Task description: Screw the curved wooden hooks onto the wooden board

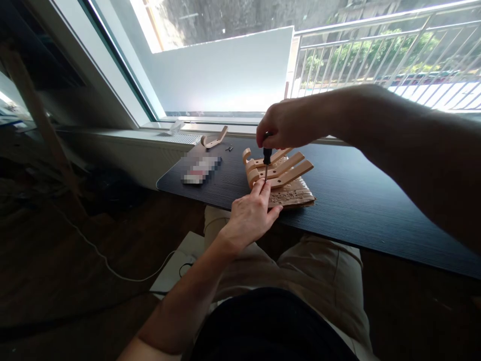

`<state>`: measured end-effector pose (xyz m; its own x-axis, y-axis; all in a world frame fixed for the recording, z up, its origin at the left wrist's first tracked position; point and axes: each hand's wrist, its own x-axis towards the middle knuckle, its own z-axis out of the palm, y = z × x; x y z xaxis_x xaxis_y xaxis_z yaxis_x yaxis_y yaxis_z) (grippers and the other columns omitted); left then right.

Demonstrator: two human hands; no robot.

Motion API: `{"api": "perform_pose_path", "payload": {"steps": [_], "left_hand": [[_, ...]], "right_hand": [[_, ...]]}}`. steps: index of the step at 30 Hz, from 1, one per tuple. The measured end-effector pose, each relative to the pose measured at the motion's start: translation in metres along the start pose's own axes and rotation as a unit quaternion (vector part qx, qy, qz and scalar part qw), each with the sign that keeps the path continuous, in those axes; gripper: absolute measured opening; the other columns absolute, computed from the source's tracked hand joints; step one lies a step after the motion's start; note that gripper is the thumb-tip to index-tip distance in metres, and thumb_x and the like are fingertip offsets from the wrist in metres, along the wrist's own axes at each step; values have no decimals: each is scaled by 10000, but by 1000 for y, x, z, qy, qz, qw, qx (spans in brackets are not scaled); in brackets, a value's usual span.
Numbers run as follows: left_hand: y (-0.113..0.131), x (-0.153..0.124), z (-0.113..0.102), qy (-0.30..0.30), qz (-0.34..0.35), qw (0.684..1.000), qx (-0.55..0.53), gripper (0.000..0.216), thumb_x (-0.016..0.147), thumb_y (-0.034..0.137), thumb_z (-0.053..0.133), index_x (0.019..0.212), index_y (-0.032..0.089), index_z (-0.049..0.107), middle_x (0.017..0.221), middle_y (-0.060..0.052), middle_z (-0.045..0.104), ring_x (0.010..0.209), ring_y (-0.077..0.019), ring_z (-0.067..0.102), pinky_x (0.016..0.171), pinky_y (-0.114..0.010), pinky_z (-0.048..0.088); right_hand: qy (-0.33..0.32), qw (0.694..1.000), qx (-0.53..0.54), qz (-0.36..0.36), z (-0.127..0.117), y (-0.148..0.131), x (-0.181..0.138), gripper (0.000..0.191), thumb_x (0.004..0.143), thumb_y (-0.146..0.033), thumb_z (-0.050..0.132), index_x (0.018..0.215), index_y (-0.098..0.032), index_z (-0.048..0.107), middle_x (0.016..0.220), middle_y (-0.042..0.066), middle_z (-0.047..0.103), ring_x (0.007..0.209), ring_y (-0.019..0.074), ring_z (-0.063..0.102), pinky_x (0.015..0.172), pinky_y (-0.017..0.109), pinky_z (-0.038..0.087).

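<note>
A wooden rack with three curved hooks [280,173] lies on a piece of cardboard [296,195] at the near edge of a dark table [356,195]. My right hand [287,125] is closed around the black handle of a screwdriver [266,159], which stands upright with its tip on the rack. My left hand [251,213] rests at the rack's near side, its fingertips pinched round the screwdriver's shaft near the tip. A separate wooden hook [215,140] lies at the table's far left, with small dark screws [229,148] beside it.
A blurred flat packet [201,169] lies left of the rack. A windowsill [180,131] and a large window run behind the table, with a balcony railing [376,55] outside. A white cable [112,268] crosses the dark floor on the left. My knees are under the table.
</note>
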<state>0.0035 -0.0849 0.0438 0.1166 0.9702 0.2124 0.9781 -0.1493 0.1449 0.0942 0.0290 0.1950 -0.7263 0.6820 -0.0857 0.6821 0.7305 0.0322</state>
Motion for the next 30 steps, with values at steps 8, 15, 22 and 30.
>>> {"api": "perform_pose_path", "payload": {"steps": [8, 15, 22, 30], "left_hand": [[0, 1, 0, 3, -9, 1000, -19, 593, 858, 474, 374, 1363, 173, 300, 1444, -94, 303, 1157, -234, 498, 884, -306, 443], [1, 2, 2, -7, -37, 998, -58, 611, 836, 454, 412, 1371, 178, 305, 1442, -89, 315, 1165, -237, 494, 954, -316, 393], [2, 1, 0, 6, -39, 997, -72, 599, 824, 439, 420, 1359, 186, 331, 1440, -86, 319, 1157, -249, 501, 926, -342, 419], [2, 1, 0, -2, -46, 996, -80, 607, 826, 439, 418, 1370, 189, 315, 1456, -86, 287, 1161, -230, 501, 974, -316, 374]], "right_hand": [[52, 997, 31, -57, 5, 15, -2, 356, 754, -350, 543, 1082, -236, 620, 918, 45, 655, 713, 144, 563, 602, 266, 381], [55, 993, 19, -105, 4, 11, -10, 219, 759, -274, 499, 877, -212, 674, 775, 22, 656, 612, 108, 520, 547, 232, 336], [66, 991, 20, -119, 3, 5, -9, 268, 790, -281, 451, 914, -189, 671, 848, 53, 669, 692, 131, 552, 599, 221, 367], [41, 993, 20, -105, -5, 10, -12, 309, 778, -293, 469, 1003, -205, 660, 809, 47, 676, 623, 131, 541, 550, 233, 354]]}}
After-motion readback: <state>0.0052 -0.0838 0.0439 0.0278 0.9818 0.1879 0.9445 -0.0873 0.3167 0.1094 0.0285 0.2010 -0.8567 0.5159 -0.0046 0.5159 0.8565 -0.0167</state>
